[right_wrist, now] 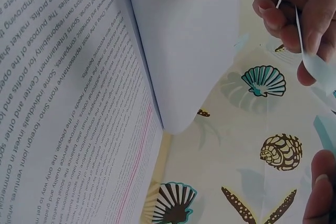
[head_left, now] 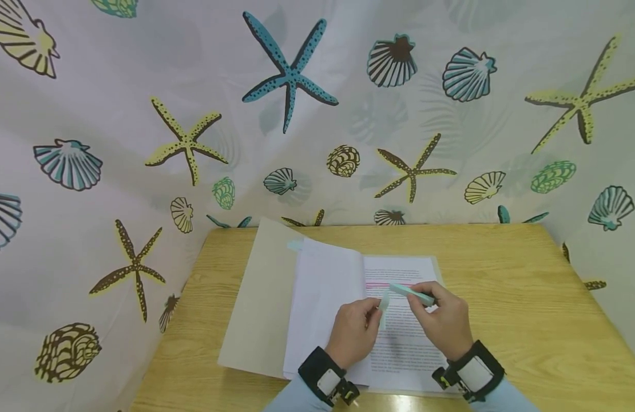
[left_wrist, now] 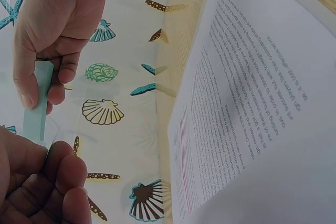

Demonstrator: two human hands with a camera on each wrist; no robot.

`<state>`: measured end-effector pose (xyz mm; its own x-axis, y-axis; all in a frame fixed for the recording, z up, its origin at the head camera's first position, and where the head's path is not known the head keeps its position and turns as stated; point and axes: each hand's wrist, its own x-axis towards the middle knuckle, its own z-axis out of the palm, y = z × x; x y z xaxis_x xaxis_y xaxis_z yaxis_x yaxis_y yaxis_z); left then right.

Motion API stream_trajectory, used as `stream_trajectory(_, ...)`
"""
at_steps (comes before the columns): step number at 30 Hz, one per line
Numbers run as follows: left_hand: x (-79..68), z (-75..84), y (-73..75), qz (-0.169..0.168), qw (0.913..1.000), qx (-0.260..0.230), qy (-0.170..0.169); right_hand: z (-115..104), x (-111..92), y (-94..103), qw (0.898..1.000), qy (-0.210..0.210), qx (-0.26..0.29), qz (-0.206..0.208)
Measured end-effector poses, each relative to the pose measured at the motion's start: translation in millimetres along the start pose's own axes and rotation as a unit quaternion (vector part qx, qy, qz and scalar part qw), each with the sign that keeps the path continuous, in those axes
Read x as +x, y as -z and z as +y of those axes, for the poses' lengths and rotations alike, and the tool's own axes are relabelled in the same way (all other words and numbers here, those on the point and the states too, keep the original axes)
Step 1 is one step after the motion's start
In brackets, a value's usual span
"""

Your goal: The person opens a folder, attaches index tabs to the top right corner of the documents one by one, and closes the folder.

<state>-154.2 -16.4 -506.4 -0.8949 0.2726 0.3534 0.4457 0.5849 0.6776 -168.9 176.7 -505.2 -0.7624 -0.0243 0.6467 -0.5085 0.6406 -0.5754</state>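
Observation:
My left hand (head_left: 352, 329) pinches a pale green sticky note (head_left: 384, 302) between thumb and fingertips. In the right wrist view that sticky note (right_wrist: 318, 71) is a thin, curved single sheet. My right hand (head_left: 446, 320) grips a pale green sticky note pad (head_left: 411, 293) by one end, its far end close to the single note. In the left wrist view the pad (left_wrist: 38, 106) shows as a thick narrow block. Both hands are over the printed page (head_left: 405, 343) of an open document, which has pink highlighted lines near its top.
The document's turned pages (head_left: 325, 297) and cream cover (head_left: 256, 303) lie folded to the left. A pale green tab (head_left: 294, 245) sticks out at their top edge. A wooden table (head_left: 534, 309) bears it all, with a shell-and-starfish patterned cloth (head_left: 317, 171) behind.

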Motion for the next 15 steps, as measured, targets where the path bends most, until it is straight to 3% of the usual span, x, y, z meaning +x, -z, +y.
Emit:
stream_trajectory(5, -1.1, -1.4, 1.0, -0.001, 0.9999, -0.002, 0.012, 8, 0, 3.5, 0.999, -0.038, -0.024, -0.01)
stream_trajectory(8, -2.1, -1.3, 1.9, 0.002, 0.9999, -0.005, 0.01, 20, 0, 7.6, 0.994, -0.097, -0.035, -0.034)
stream_trajectory(11, -3.5, -2.0, 2.3, 0.005, 1.0, -0.007, 0.005, 41, -2, 14.7, 0.979, -0.189, -0.034, -0.068)
stream_trajectory(15, -5.6, -4.3, 1.9, 0.005, 1.0, -0.004, 0.003, 73, -4, 26.8, 0.948, -0.298, -0.037, -0.107)
